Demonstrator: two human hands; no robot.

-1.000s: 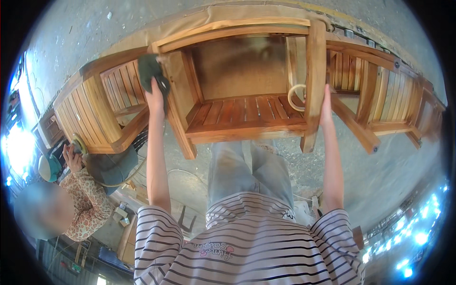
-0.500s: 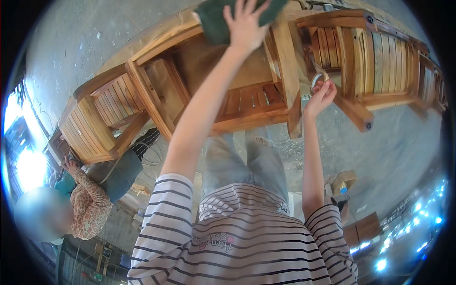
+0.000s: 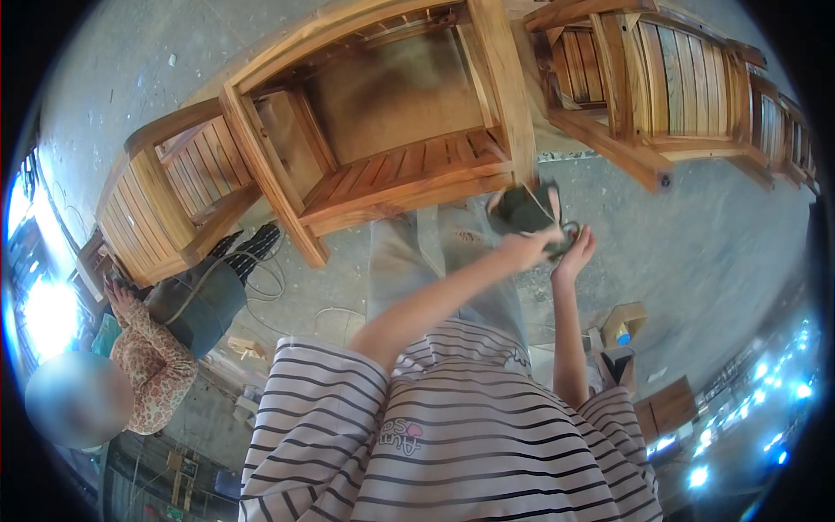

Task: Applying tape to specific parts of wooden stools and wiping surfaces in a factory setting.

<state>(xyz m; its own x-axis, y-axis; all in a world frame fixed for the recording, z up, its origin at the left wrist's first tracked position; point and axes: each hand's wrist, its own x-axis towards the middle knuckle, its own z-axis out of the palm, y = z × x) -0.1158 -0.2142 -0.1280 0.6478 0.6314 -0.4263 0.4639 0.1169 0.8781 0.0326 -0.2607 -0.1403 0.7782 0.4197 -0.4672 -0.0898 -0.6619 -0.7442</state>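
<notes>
A dark green cloth (image 3: 528, 210) hangs bunched from my left hand (image 3: 532, 247), which has its fingers closed on it. My left arm reaches across my body to the right. Right beside it is my right hand (image 3: 576, 253), its fingers curled around a ring-shaped roll, now mostly hidden by the cloth. The hands are close together, just below the front right leg of a wooden armchair (image 3: 409, 196). This chair has a slatted seat and stands directly before me, touched by neither hand.
Another slatted wooden chair (image 3: 165, 209) stands to the left, and more chairs (image 3: 687, 83) line up at the right. A person in a patterned sleeve (image 3: 156, 365) works at the far left. A cable (image 3: 277, 283) lies on the floor; an open box (image 3: 624, 324) sits lower right.
My left hand has come down from the chair's top with the cloth, over to my right hand. My right hand has lowered slightly. The chairs appear shifted up in view.
</notes>
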